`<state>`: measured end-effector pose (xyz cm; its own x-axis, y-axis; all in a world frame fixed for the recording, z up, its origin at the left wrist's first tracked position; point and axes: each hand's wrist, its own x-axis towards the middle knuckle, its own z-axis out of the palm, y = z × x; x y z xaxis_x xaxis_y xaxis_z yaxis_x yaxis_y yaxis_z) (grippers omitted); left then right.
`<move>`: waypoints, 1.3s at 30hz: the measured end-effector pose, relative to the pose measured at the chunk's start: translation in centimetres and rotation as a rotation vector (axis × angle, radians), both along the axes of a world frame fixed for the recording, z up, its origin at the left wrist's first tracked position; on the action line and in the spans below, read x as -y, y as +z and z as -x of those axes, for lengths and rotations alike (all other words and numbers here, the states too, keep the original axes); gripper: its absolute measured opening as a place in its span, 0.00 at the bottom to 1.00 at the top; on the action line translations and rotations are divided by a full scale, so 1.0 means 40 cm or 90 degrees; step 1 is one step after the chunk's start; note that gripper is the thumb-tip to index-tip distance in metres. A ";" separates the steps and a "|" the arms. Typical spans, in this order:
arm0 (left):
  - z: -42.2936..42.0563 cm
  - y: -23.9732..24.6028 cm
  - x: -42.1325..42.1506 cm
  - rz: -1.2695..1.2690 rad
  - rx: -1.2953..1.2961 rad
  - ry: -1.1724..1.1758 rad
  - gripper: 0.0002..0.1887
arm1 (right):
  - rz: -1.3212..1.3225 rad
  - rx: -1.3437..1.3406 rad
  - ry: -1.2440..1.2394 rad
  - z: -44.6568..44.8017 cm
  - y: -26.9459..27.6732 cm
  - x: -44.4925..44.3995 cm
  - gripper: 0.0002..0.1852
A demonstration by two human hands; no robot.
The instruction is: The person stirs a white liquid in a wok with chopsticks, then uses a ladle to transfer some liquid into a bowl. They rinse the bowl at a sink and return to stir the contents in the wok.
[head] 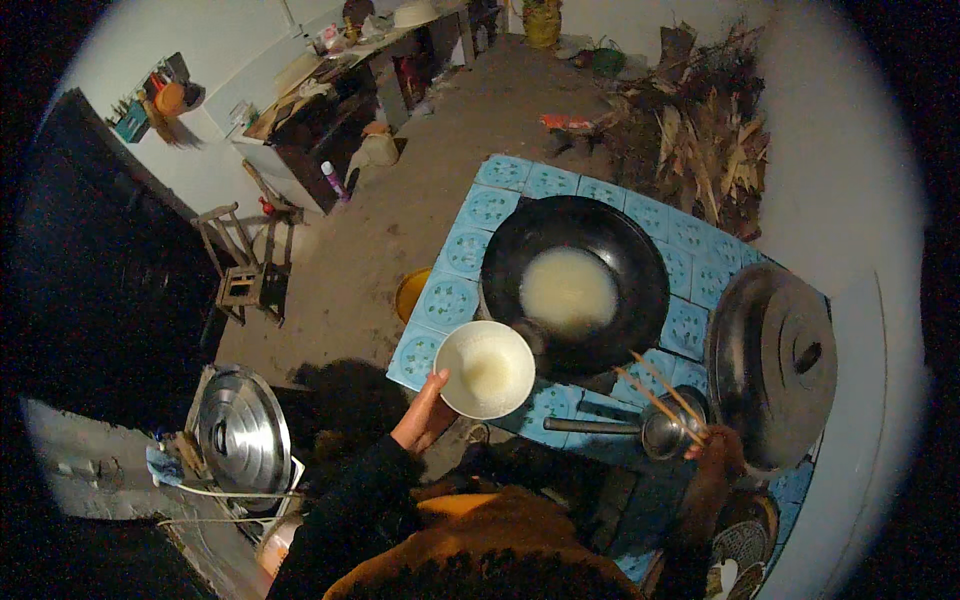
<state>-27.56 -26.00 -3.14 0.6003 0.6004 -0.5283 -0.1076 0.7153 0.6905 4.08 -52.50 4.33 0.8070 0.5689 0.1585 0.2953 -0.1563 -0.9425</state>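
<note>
My left hand (430, 412) grips the rim of a white bowl (450, 360), thumb over the edge. Some pale, whitish contents (487, 375) lie in its bottom. Beyond the bowl a large black wok (510, 240) is set in a stove top of blue patterned tiles (455, 300). Cloudy pale-yellow liquid (568, 289) pools in the wok. In my right hand (716, 450) is a pair of wooden chopsticks (654, 397), tips slightly apart and pointing toward the wok's near right edge. Beneath them a metal ladle (664, 435) rests on the tiles, its handle pointing left.
A big dark wok lid (772, 367) leans against the wall at right. At lower left stands a shiny metal lid (244, 435). A wooden chair (241, 281) and a cluttered counter (300, 97) are farther left. Dry firewood and husks (705, 142) are heaped behind the stove.
</note>
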 end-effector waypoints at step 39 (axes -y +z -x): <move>0.080 -0.009 -0.004 0.069 0.104 -0.056 0.42 | 0.096 0.146 0.471 0.327 0.143 -0.417 0.04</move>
<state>-30.75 -25.86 -3.51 0.7306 0.4871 -0.4785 -0.1461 0.7960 0.5874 -9.01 -35.83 10.03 0.1668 0.9740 0.1531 0.5574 0.0349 -0.8295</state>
